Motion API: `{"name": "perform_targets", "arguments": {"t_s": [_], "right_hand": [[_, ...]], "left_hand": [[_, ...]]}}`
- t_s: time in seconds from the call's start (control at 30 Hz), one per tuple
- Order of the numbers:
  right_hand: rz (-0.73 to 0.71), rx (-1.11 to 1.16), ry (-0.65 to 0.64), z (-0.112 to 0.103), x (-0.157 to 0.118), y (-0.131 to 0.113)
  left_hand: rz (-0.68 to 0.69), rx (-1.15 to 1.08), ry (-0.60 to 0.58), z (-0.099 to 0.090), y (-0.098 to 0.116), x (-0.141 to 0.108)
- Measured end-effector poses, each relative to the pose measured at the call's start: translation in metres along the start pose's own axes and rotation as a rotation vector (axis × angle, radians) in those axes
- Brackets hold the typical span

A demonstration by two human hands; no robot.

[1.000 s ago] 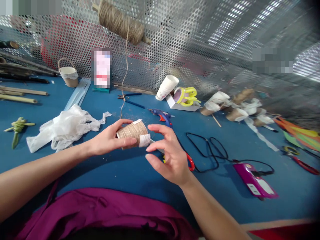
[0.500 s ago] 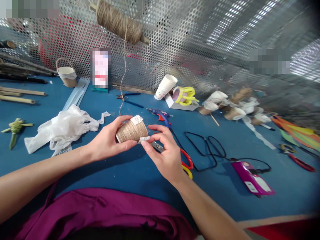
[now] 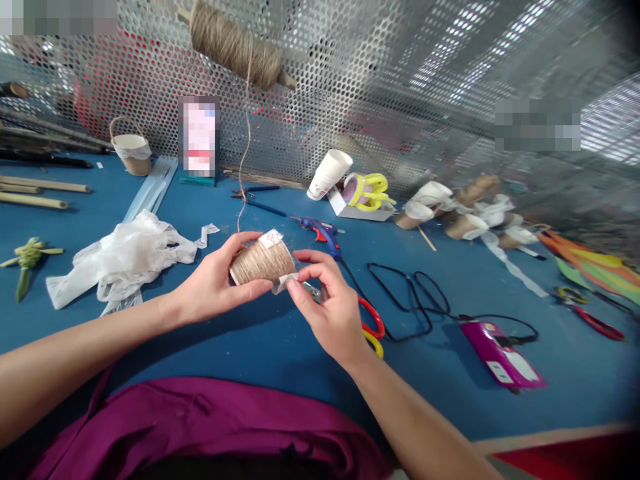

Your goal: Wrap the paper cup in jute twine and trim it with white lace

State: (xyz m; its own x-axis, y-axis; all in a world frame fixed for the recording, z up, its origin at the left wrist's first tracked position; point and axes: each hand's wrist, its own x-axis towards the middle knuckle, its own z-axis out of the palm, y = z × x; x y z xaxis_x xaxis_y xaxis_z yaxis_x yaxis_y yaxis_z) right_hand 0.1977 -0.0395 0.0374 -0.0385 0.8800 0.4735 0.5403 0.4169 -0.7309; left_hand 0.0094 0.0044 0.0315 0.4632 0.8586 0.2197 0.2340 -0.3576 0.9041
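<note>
My left hand point(image 3: 213, 277) is wrapped around a cup wound with brown twine point(image 3: 263, 262), tilted on its side above the table. A white lace strip point(image 3: 271, 239) shows on the cup's upper side near the rim. At the lower rim, my right hand point(image 3: 327, 303) pinches the strip's loose end between thumb and finger. Scissors with red and yellow handles point(image 3: 371, 319) lie partly hidden beneath my right hand. From a large twine spool point(image 3: 235, 47) above, a strand runs down to behind my left hand.
White lace point(image 3: 133, 257) is heaped at the left. A blue glue gun point(image 3: 320, 233) lies behind my right hand, its black cable leading to a purple box point(image 3: 503, 355). White paper cups point(image 3: 330, 173) stand near the perforated metal screen. Several wrapped cups point(image 3: 465, 225) sit at the right.
The lace end at the lower rim now stands out more from the cup in my right fingers. Both hands stay nearly in place, and the whole view has shifted very slightly.
</note>
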Motion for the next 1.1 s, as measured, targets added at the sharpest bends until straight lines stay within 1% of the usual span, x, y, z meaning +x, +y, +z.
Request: {"name": "perform_targets", "arguments": {"t_s": [0.07, 0.2, 0.27, 0.4, 0.5, 0.67, 0.83, 1.03, 1.1], "right_hand": [[0.001, -0.003, -0.006, 0.0, 0.0, 0.001], [0.011, 0.009, -0.015, -0.001, 0.0, 0.003], [0.015, 0.018, -0.019, -0.001, 0.0, 0.003], [0.028, 0.004, -0.011, -0.001, 0.001, 0.0], [0.07, 0.014, -0.014, 0.001, 0.001, 0.001], [0.166, 0.166, -0.058, 0.005, 0.0, 0.006], [0.205, 0.226, -0.061, 0.004, 0.0, 0.01], [0.235, 0.185, -0.088, 0.004, 0.0, 0.011], [0.246, 0.159, -0.059, -0.001, 0.004, 0.013]], "left_hand": [[-0.068, -0.095, -0.019, 0.0, 0.001, 0.001], [-0.264, -0.312, -0.092, -0.001, 0.003, 0.003], [-0.314, -0.383, -0.108, -0.001, 0.004, 0.004], [-0.341, -0.463, -0.083, 0.002, 0.005, 0.004], [-0.362, -0.541, -0.055, 0.004, 0.006, 0.004], [-0.389, -0.571, -0.027, 0.006, 0.004, 0.003], [-0.354, -0.579, 0.011, 0.004, 0.003, 0.005], [-0.36, -0.616, -0.04, 0.002, 0.006, 0.004], [-0.373, -0.624, -0.062, 0.002, 0.006, 0.004]]}}
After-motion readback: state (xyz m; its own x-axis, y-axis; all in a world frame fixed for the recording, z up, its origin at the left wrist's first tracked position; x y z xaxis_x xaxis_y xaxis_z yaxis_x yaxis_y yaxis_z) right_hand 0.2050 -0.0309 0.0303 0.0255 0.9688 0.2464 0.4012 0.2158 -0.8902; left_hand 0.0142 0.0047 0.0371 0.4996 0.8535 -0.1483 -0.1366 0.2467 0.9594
